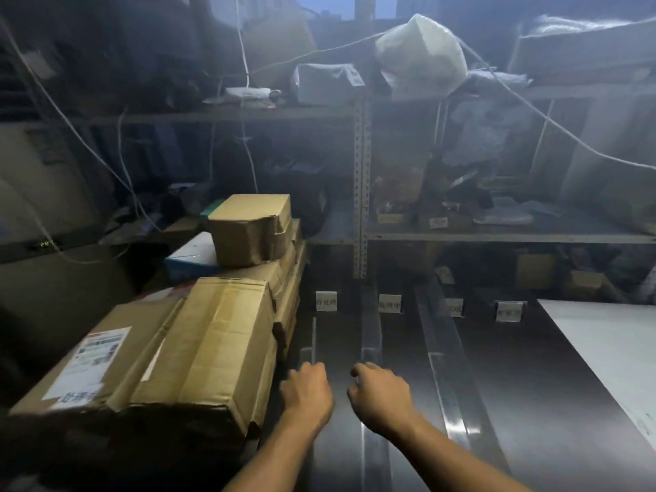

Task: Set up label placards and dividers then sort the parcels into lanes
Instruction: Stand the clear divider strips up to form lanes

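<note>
The tabletop (532, 403) is a dark, glossy surface divided into lanes that run away from the person. Four white placards (326, 300) stand upright in a row at the far end, one at the head of each lane, so that each label faces the person. Their print is too blurred to read.

A thin divider (313, 335) lies along the left lane edge, just beside the parcel stack. A wide divider (371, 324) and a third divider (440, 349) lie further right, roughly parallel to it. A white sheet (610, 349) covers the far right of the tabletop.

The left hand (307, 388) sits at the near end of the thin divider. The right hand (380, 392) sits over the wide divider. Both hands are knuckles-up with fingers curled downward. The fingertips are hidden, so the state of either grip, clamped on a strip or merely resting, cannot be told. The placement suggests that the dividers are being aligned or pressed down to fix the lane width.

The parcels (213, 349) are stacked on the left, outside the lanes. A labelled carton (96, 363) lies at the front, and a small carton (250, 229) sits on top at the rear. Sorting appears not yet begun. A shelving rack (361, 190) stands behind the tabletop.
</note>
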`<action>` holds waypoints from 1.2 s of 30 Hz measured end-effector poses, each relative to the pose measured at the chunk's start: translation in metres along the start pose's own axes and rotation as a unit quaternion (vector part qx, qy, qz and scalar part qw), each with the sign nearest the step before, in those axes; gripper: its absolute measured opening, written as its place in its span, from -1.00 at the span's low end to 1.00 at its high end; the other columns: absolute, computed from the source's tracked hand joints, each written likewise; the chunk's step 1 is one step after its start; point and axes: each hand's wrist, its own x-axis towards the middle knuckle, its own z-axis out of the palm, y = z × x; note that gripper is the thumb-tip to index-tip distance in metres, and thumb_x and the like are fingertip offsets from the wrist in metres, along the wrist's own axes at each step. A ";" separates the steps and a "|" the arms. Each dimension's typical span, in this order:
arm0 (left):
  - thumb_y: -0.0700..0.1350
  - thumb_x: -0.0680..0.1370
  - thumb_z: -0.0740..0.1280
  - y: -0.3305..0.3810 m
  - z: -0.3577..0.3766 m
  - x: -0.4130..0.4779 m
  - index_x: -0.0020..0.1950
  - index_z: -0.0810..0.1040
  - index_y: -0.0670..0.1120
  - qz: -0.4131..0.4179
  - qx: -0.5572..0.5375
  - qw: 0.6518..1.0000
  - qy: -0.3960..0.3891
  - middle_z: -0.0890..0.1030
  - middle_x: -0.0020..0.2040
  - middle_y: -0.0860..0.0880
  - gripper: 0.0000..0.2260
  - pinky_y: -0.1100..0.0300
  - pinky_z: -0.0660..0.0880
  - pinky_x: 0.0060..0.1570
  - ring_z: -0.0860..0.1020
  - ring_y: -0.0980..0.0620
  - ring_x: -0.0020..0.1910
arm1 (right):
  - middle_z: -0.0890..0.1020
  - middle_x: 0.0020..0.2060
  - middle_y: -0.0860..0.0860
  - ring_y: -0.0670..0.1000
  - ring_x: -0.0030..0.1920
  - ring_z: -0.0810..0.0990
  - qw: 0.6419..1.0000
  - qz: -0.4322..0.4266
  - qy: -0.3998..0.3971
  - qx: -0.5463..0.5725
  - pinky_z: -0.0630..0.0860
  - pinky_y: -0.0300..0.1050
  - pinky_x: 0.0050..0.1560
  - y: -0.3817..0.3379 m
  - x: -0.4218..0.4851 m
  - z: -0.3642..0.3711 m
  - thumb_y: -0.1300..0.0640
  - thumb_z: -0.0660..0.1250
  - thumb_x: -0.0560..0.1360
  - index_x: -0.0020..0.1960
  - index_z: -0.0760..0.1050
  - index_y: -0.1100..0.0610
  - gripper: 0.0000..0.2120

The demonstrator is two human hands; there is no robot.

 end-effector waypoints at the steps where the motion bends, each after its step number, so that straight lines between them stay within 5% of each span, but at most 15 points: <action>1: -0.11 0.66 0.18 -0.008 0.004 0.000 0.44 0.39 -0.02 0.001 -0.017 1.000 -0.009 0.47 0.36 -0.08 -0.66 -0.01 0.46 0.22 0.47 -0.12 0.33 | 0.54 0.35 -0.03 0.12 0.31 0.52 1.000 -0.001 -0.002 -0.002 0.46 0.01 0.25 -0.009 -0.001 0.006 -0.01 0.12 0.62 0.41 0.46 -0.01 -0.61; 5: 0.01 0.64 0.21 -0.039 0.027 -0.002 0.48 0.33 -0.03 -0.012 -0.114 0.990 -0.079 0.48 0.39 -0.09 -0.59 -0.01 0.48 0.24 0.50 -0.14 0.33 | 0.52 0.38 -0.04 0.05 0.31 0.53 0.999 0.005 -0.024 0.035 0.48 0.00 0.27 -0.039 -0.006 0.033 0.04 0.12 0.64 0.44 0.44 0.00 -0.61; 12: 0.02 0.65 0.16 -0.057 0.038 -0.011 0.07 0.59 -0.15 -0.025 -0.219 0.964 -0.152 0.63 0.07 -0.15 -0.70 0.08 0.46 -0.04 0.59 -0.14 0.06 | 0.58 0.35 0.11 0.07 0.35 0.54 0.966 0.106 -0.093 0.217 0.46 -0.08 0.34 -0.056 -0.010 0.065 0.17 0.06 0.65 0.44 0.47 0.14 -0.59; 16: -0.01 0.63 0.23 -0.057 0.037 -0.016 -0.21 0.41 -0.05 -0.029 -0.271 0.952 -0.137 0.49 -0.22 0.02 -0.76 0.24 0.31 -0.35 0.45 0.07 -0.27 | 0.64 0.07 0.10 0.13 -0.01 0.67 0.872 0.228 -0.131 0.414 0.58 -0.08 -0.12 -0.058 -0.018 0.069 0.14 0.04 0.66 0.21 0.54 0.09 -0.68; 21: 0.00 0.65 0.22 -0.053 0.033 -0.022 -0.27 0.33 -0.01 -0.043 -0.256 0.962 -0.082 0.39 -0.29 0.08 -0.70 0.25 0.24 -0.39 0.37 0.12 -0.30 | 0.68 0.05 0.05 0.15 0.07 0.68 0.779 0.282 -0.161 0.536 0.66 0.12 0.11 -0.058 -0.029 0.071 -0.13 0.03 0.72 0.11 0.53 0.03 -0.64; 24: -0.02 0.65 0.23 -0.052 0.029 -0.026 -0.19 0.41 -0.03 -0.049 -0.238 0.969 -0.052 0.33 -0.31 0.08 -0.78 0.23 0.27 -0.29 0.36 0.09 -0.26 | 0.71 0.03 0.05 0.15 0.09 0.69 0.768 0.278 -0.167 0.552 0.67 0.13 0.09 -0.060 -0.029 0.072 -0.23 0.01 0.70 0.14 0.55 0.03 -0.55; 27: -0.02 0.64 0.24 -0.050 0.020 -0.030 -0.07 0.54 -0.05 -0.055 -0.229 0.971 -0.042 0.32 -0.32 0.09 -0.83 0.25 0.17 -0.44 0.33 0.12 -0.33 | 0.72 0.01 0.06 0.17 0.11 0.69 0.768 0.275 -0.180 0.550 0.68 0.09 0.08 -0.060 -0.027 0.069 -0.29 -0.02 0.68 0.13 0.59 0.02 -0.47; 36: -0.05 0.62 0.29 -0.050 0.013 -0.035 -0.25 0.40 -0.01 -0.082 -0.239 0.967 -0.022 0.50 -0.26 0.05 -0.76 0.28 0.15 -0.48 0.38 0.13 -0.38 | 0.67 0.12 0.03 0.15 0.07 0.69 0.780 0.250 -0.200 0.537 0.67 0.09 0.10 -0.054 -0.024 0.058 -0.37 -0.03 0.64 0.24 0.53 -0.06 -0.47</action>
